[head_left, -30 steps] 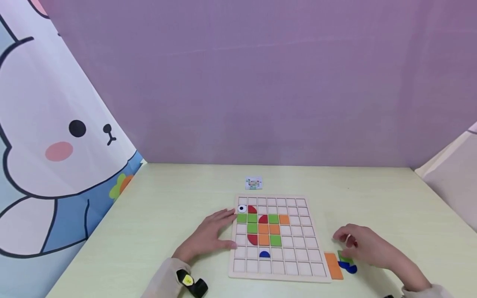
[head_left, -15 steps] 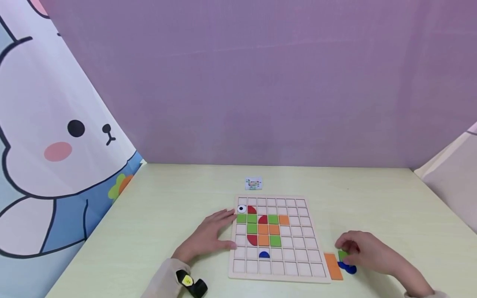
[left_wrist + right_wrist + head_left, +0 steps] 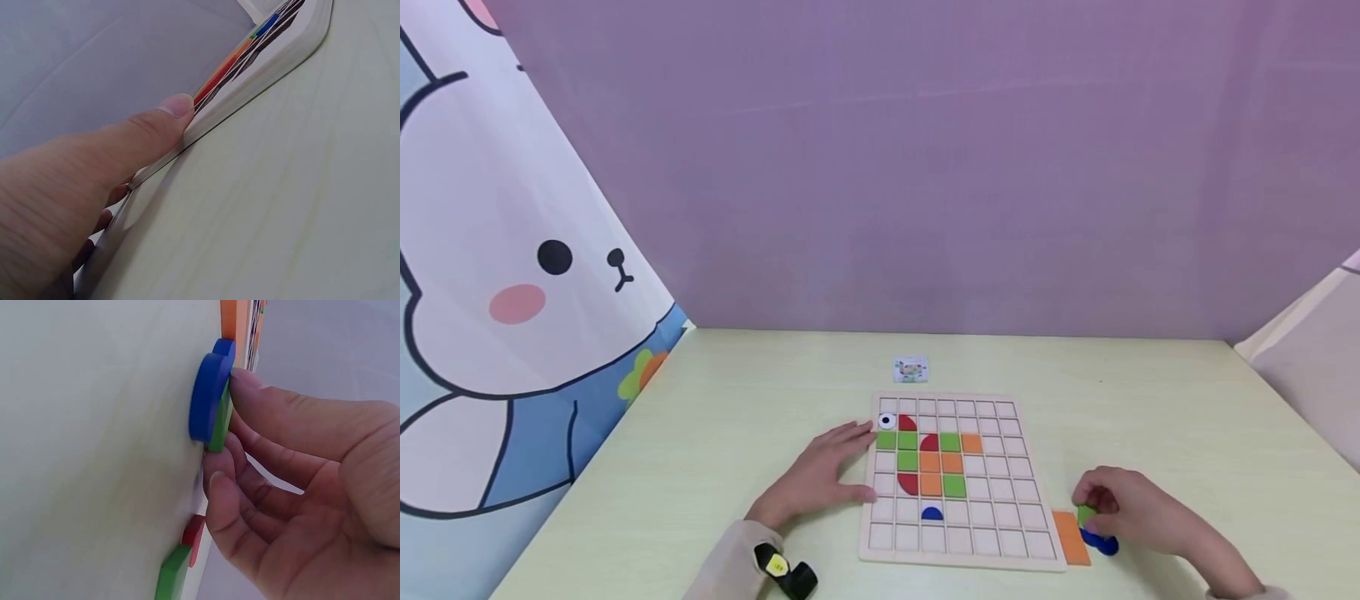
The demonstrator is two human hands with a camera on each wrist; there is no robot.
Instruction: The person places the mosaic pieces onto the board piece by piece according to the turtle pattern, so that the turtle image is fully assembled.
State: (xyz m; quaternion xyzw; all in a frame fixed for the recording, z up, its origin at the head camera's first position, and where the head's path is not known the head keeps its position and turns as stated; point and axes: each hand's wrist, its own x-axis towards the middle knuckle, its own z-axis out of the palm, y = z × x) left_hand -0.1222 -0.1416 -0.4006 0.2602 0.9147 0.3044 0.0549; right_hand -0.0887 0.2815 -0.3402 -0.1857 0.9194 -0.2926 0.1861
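My left hand point(image 3: 820, 475) rests at the left edge of a white grid board point(image 3: 1000, 521), fingers straight and thumb on the rim point(image 3: 178, 106). Coloured tiles fill part of the grid: green and orange squares, red quarter-rounds, an eye tile point(image 3: 887, 421) and a blue half-round point(image 3: 932, 513). Right of the board, my right hand point(image 3: 1138, 508) pinches a green tile point(image 3: 1086, 515) between thumb and curled fingers. Two blue rounded pieces point(image 3: 208, 400) lie against that tile. An orange tile point(image 3: 1071, 537) lies by the board's lower right corner.
A small picture card point(image 3: 911, 369) lies on the pale table point(image 3: 760, 375) beyond the board. In the right wrist view, another green piece point(image 3: 174, 575) and a red piece point(image 3: 194, 539) lie below the fingers. A purple screen point(image 3: 925, 208) stands behind the table.
My right hand has come down onto the green tile and taken hold of it, shifting it slightly left. My left hand and the tiles on the board have stayed put.
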